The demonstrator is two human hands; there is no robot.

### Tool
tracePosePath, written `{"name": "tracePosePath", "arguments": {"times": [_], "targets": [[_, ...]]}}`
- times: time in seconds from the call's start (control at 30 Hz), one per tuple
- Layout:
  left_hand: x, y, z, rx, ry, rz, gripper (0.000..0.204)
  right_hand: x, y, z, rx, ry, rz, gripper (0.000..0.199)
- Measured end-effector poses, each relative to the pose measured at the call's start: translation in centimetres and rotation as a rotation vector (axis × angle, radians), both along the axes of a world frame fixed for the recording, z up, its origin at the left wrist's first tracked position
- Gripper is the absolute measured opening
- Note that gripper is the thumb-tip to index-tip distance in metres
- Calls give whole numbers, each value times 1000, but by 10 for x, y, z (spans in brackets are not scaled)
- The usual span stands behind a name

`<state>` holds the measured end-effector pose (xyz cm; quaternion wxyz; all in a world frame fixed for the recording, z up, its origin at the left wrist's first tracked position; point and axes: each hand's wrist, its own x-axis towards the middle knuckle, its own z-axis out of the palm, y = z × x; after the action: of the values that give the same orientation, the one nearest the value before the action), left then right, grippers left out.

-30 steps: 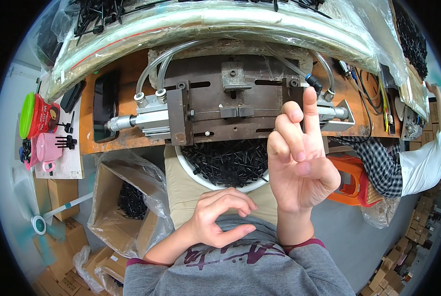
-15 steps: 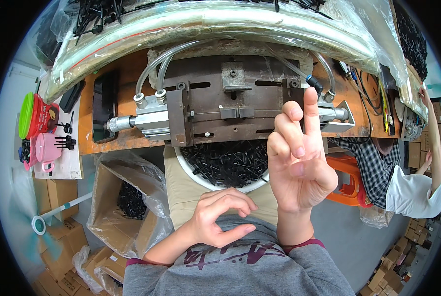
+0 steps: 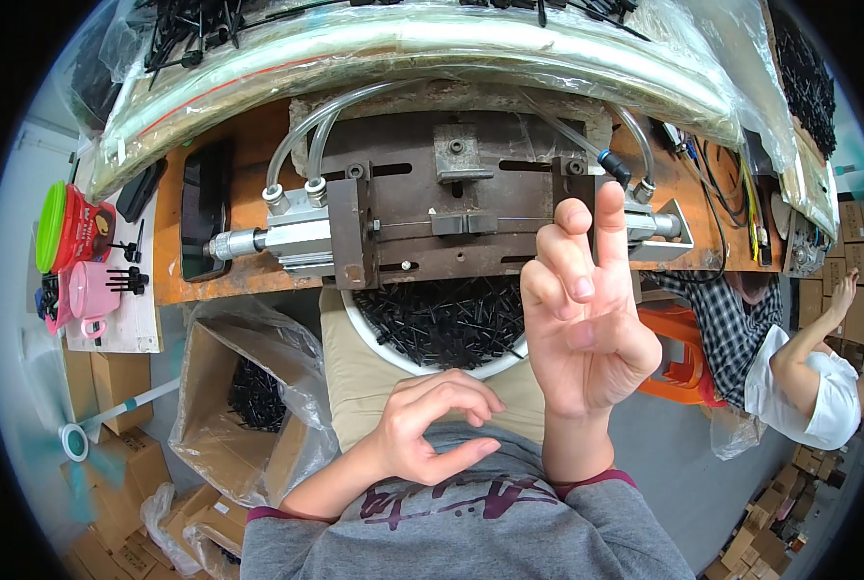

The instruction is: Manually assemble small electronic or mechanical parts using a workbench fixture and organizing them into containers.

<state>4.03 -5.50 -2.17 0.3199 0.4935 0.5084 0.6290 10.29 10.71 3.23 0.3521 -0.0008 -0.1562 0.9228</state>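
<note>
My right hand point(image 3: 591, 319) is raised with its palm turned to me, in front of the right end of a dark metal fixture point(image 3: 519, 208). Its index finger points up, the other fingers are half curled and apart, and nothing is in it. Over my lap hovers my left hand point(image 3: 437, 425), thumb and fingers apart, also holding nothing. Between my knees and below the fixture sits a white basin point(image 3: 366, 333) heaped with small black plastic parts point(image 3: 451, 324). Silver air cylinders point(image 3: 296, 232) flank the fixture, and two small blocks point(image 3: 466, 224) meet at its middle.
Clear hoses point(image 3: 306, 121) arch behind the fixture on the wooden bench point(image 3: 175, 290). A phone point(image 3: 205, 208) lies at left, near a pink cup point(image 3: 88, 290). A plastic-lined carton point(image 3: 200, 416) stands left of my legs. A co-worker point(image 3: 804, 382) sits at right beside an orange stool point(image 3: 678, 358).
My right index fingertip has dipped slightly, and the other fingers have shifted a little. My left hand stays put. The co-worker's body and raised arm have moved lower in the picture.
</note>
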Motion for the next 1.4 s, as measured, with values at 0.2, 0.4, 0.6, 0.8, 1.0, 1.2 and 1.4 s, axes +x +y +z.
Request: {"name": "tracePosePath", "arguments": {"times": [0.2, 0.4, 0.6, 0.8, 1.0, 1.2, 1.4], "targets": [[1, -1, 1, -4, 5, -5, 26, 0, -2, 7, -68, -6, 29, 80], [3, -2, 0, 28, -7, 24, 26, 8, -2, 0, 327, -145, -142, 60], [4, -1, -1, 52, 17, 40, 27, 5, -20, 23, 399, -105, -266, 81], [5, -1, -4, 26, -9, 16, 27, 30, -20, 50, 204, 451, 294, 51], [9, 1, -5, 30, 14, -34, 28, 44, -32, 69, 124, 430, 387, 31], [11, 0, -9, 31, -19, 1, 27, 48, -37, 67, 117, 402, 405, 18], [11, 3, -6, 41, -13, -60, 26, 40, -47, 61, 223, 459, 184, 16]]}}
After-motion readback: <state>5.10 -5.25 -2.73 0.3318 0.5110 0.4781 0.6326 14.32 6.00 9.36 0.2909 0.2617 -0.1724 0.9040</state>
